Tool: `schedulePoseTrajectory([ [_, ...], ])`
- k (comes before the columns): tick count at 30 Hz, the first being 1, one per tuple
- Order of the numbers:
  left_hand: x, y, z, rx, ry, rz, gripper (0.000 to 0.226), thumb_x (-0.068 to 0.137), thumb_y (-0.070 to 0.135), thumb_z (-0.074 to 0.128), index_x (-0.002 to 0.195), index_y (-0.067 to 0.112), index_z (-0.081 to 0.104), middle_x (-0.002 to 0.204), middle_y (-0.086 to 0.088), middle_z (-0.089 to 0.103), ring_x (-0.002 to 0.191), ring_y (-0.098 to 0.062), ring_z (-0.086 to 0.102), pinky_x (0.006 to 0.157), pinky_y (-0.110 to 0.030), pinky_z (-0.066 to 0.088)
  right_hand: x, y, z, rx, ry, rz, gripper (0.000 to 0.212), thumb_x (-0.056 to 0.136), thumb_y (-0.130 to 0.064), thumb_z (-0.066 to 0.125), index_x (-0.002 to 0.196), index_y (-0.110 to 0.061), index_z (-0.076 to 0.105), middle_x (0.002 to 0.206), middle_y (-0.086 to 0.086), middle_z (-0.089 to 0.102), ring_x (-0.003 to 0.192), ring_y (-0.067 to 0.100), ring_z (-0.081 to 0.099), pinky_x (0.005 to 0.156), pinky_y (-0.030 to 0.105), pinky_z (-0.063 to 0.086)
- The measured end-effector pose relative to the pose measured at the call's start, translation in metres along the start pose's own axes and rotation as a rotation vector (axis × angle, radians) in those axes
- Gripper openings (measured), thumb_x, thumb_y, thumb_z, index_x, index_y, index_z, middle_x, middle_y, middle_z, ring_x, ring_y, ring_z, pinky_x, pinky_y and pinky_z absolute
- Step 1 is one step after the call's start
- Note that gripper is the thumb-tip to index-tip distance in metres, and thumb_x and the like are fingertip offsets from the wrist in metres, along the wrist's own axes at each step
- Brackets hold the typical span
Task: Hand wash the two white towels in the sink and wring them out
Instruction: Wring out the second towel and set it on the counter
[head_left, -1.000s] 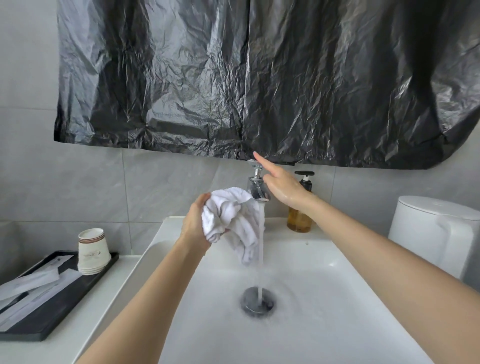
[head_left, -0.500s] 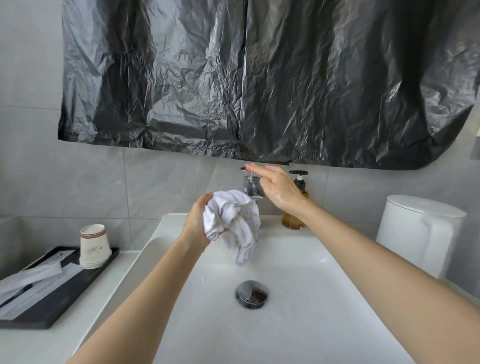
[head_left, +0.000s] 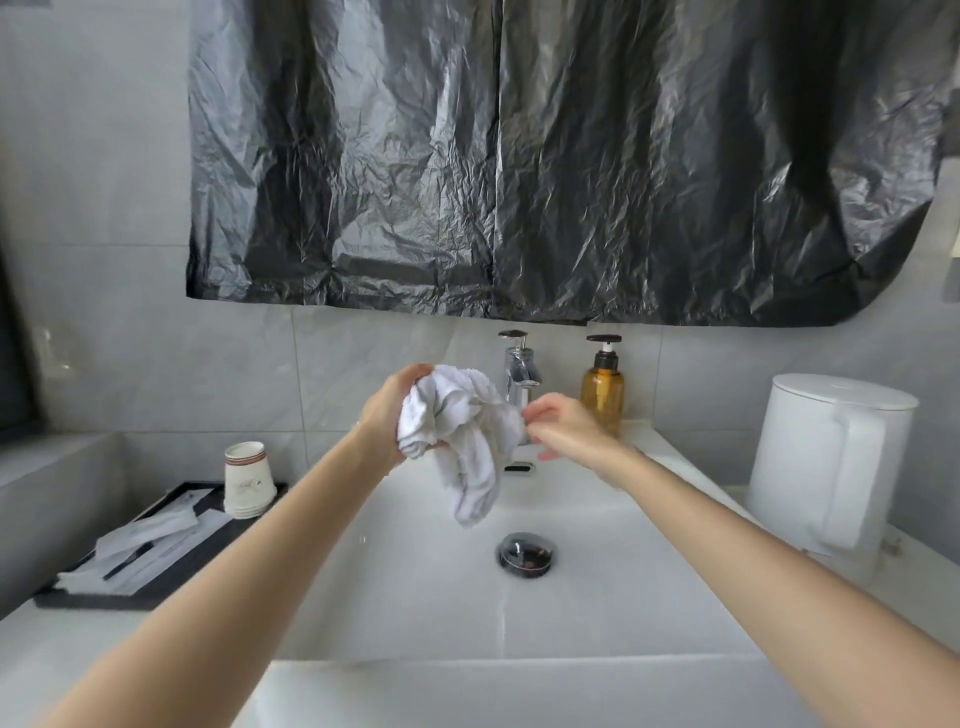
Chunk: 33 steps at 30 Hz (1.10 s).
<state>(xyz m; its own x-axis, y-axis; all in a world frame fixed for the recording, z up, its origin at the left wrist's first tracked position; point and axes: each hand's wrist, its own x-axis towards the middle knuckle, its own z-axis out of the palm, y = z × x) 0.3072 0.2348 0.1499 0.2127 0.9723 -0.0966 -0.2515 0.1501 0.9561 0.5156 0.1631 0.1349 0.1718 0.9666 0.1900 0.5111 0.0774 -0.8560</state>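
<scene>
Over the sink hangs the bunched white towel, gripped in the left hand. The right hand, fingers loosely curled, touches its edge, perhaps pinching it. The tap behind the sink runs no water, so wringing likely comes next.

The left hand grips a bunched white towel above the white sink, one end hanging down towards the chrome drain stopper; the right hand has its curled fingertips at the towel's right edge, too blurred to say whether they pinch it; behind stand a chrome faucet and, just beside it, an amber pump bottle; a white kettle sits to the right; left of the sink, stacked paper cups and wrapped sachets rest on a black tray; crumpled black plastic sheeting hangs on the grey tiled wall.
</scene>
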Motion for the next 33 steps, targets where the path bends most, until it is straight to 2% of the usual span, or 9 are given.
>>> schedulePoseTrajectory([
  [2, -0.011, 0.003, -0.010, 0.049, 0.013, -0.037, 0.061, 0.047, 0.055, 0.073, 0.086, 0.012, 0.053, 0.084, -0.008, 0.047, 0.078, -0.023, 0.050, 0.082, -0.035, 0.042, -0.012, -0.008, 0.010, 0.003, -0.144, -0.068, 0.056, 0.084, -0.011, 0.063, 0.133, -0.030, 0.046, 0.122, -0.006, 0.056, 0.111, 0.015, 0.058, 0.087, 0.033, 0.056],
  [4, -0.027, 0.006, -0.018, 0.096, -0.005, -0.068, 0.058, 0.042, 0.056, 0.071, 0.072, 0.009, 0.053, 0.068, -0.007, 0.051, 0.061, -0.019, 0.054, 0.070, -0.024, 0.048, -0.023, -0.020, 0.021, 0.026, -0.274, -0.100, 0.063, 0.086, -0.018, 0.066, 0.139, -0.037, 0.039, 0.120, -0.010, 0.057, 0.113, 0.014, 0.059, 0.092, 0.035, 0.054],
  [6, -0.041, 0.004, -0.027, 0.179, -0.034, -0.106, 0.054, 0.061, 0.056, 0.070, 0.069, 0.004, 0.054, 0.056, -0.010, 0.052, 0.043, -0.018, 0.049, 0.053, -0.018, 0.046, -0.034, -0.030, 0.034, 0.037, -0.330, -0.122, 0.053, 0.088, -0.030, 0.068, 0.135, -0.029, 0.044, 0.117, -0.003, 0.065, 0.105, 0.014, 0.065, 0.089, 0.037, 0.056],
  [9, -0.054, 0.000, -0.043, 0.202, 0.045, -0.114, 0.052, 0.077, 0.045, 0.072, 0.115, 0.011, 0.063, 0.105, -0.014, 0.067, 0.082, -0.028, 0.066, 0.073, -0.047, 0.058, -0.046, -0.033, 0.055, 0.054, -0.316, -0.128, 0.042, 0.086, -0.041, 0.069, 0.116, -0.018, 0.050, 0.102, 0.010, 0.070, 0.085, 0.019, 0.072, 0.077, 0.037, 0.060],
  [15, -0.076, -0.002, -0.066, 0.289, -0.030, -0.221, 0.036, 0.092, 0.045, 0.059, 0.101, 0.011, 0.064, 0.096, -0.013, 0.068, 0.084, -0.031, 0.066, 0.091, -0.054, 0.051, -0.062, -0.030, 0.079, 0.006, -0.292, -0.116, 0.021, 0.094, -0.029, 0.060, 0.107, -0.013, 0.057, 0.096, 0.015, 0.069, 0.069, 0.022, 0.065, 0.075, 0.041, 0.059],
  [18, -0.081, -0.005, -0.068, 0.368, 0.050, -0.227, 0.041, 0.089, 0.048, 0.063, 0.109, 0.011, 0.063, 0.101, -0.014, 0.070, 0.084, -0.031, 0.068, 0.080, -0.049, 0.057, -0.064, -0.033, 0.080, -0.255, -0.218, -0.204, 0.035, 0.090, -0.030, 0.062, 0.124, -0.022, 0.055, 0.110, 0.007, 0.067, 0.088, 0.019, 0.062, 0.078, 0.029, 0.052],
  [23, -0.088, -0.022, -0.071, 0.358, 0.086, -0.230, 0.030, 0.099, 0.037, 0.052, 0.103, 0.008, 0.055, 0.083, -0.013, 0.064, 0.063, -0.026, 0.065, 0.052, -0.036, 0.052, -0.063, -0.030, 0.097, -0.378, -0.313, -0.376, 0.056, 0.082, -0.039, 0.069, 0.134, -0.036, 0.051, 0.123, 0.004, 0.064, 0.112, 0.021, 0.059, 0.095, 0.036, 0.048],
  [27, -0.084, -0.032, -0.083, 0.287, 0.120, -0.221, 0.030, 0.099, 0.020, 0.051, 0.123, 0.001, 0.053, 0.114, -0.018, 0.059, 0.100, -0.030, 0.062, 0.079, -0.043, 0.051, -0.068, -0.017, 0.112, -0.386, -0.391, -0.456, 0.049, 0.080, -0.024, 0.075, 0.127, -0.021, 0.060, 0.127, 0.007, 0.056, 0.120, 0.018, 0.051, 0.093, 0.024, 0.043],
  [33, -0.093, -0.027, -0.085, 0.313, 0.039, -0.200, 0.031, 0.096, 0.024, 0.046, 0.119, 0.005, 0.050, 0.110, -0.018, 0.055, 0.090, -0.032, 0.057, 0.083, -0.046, 0.041, -0.075, -0.023, 0.115, -0.284, -0.185, -0.583, 0.030, 0.086, -0.037, 0.061, 0.116, -0.038, 0.063, 0.115, -0.016, 0.065, 0.092, 0.010, 0.064, 0.083, 0.027, 0.050],
])
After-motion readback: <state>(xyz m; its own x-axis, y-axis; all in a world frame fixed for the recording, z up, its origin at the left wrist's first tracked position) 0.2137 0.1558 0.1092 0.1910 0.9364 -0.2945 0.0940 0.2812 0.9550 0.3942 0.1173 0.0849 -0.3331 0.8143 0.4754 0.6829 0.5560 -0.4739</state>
